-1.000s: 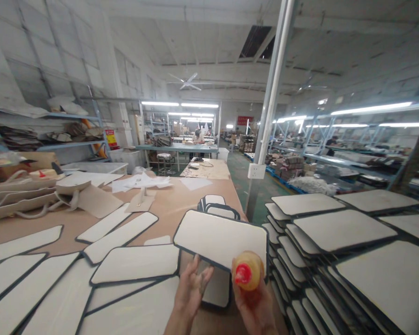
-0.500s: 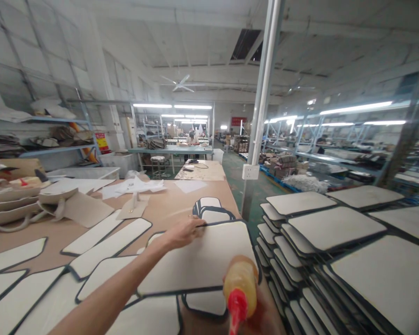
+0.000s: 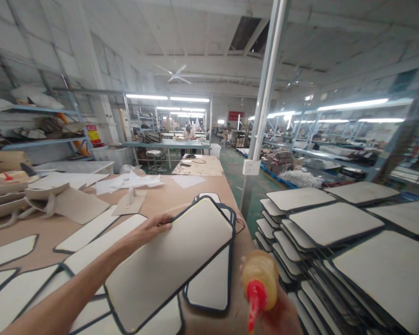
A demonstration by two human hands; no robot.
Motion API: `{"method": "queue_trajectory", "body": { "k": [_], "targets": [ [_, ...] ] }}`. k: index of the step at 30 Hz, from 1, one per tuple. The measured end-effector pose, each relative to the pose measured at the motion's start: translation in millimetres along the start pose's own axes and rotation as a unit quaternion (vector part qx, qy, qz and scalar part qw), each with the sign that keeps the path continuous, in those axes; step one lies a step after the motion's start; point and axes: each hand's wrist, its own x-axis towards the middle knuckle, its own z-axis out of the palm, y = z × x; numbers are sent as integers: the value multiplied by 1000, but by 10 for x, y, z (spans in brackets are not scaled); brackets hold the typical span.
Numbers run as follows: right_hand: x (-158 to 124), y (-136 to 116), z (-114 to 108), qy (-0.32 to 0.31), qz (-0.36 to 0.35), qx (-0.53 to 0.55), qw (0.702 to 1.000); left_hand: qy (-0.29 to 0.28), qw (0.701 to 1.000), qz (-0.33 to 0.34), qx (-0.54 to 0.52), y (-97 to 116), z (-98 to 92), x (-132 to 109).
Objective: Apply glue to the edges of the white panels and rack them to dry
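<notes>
My left hand [image 3: 160, 224] grips the far edge of a cream panel with a dark border [image 3: 171, 265], fingers closed on it. The panel is turned at a slant, its near left corner low and its far right corner over a small pile of similar pieces. Under its right side, another cream panel [image 3: 211, 284] shows. In my right hand [image 3: 275, 311] is a squeeze bottle [image 3: 261, 274] of yellowish liquid, its red nozzle pointing down toward me at the table's right edge. More dark-edged panels [image 3: 21, 298] lie on the brown table to the left.
Stacked panels on racks [image 3: 335, 223] stand close on the right. A metal post with a socket box [image 3: 251, 167] rises past the table's far right edge. Beige bag parts [image 3: 73, 204] and white sheets [image 3: 129, 181] lie at the back left. A person [image 3: 188, 132] sits far off.
My left hand has moved left with the panel, turning it to a slant and uncovering the panel beneath. My right hand and the bottle have shifted right.
</notes>
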Motion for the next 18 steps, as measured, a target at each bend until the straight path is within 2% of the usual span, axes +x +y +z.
{"method": "queue_trajectory", "body": {
  "k": [4,9,12,18],
  "targets": [
    [199,-430,105,56,-124,-54,989,-42,997,-42,-51,100,-52,-241],
    [423,-853,330,36,-196,-78,977,-121,989,-45,-76,154,-57,-386],
    [436,-973,403,20,-206,-99,973,-150,984,-54,-74,190,-95,-431],
    [366,-1064,424,-34,-224,-198,954,-158,984,-40,-65,207,-114,-473]
  ]
}}
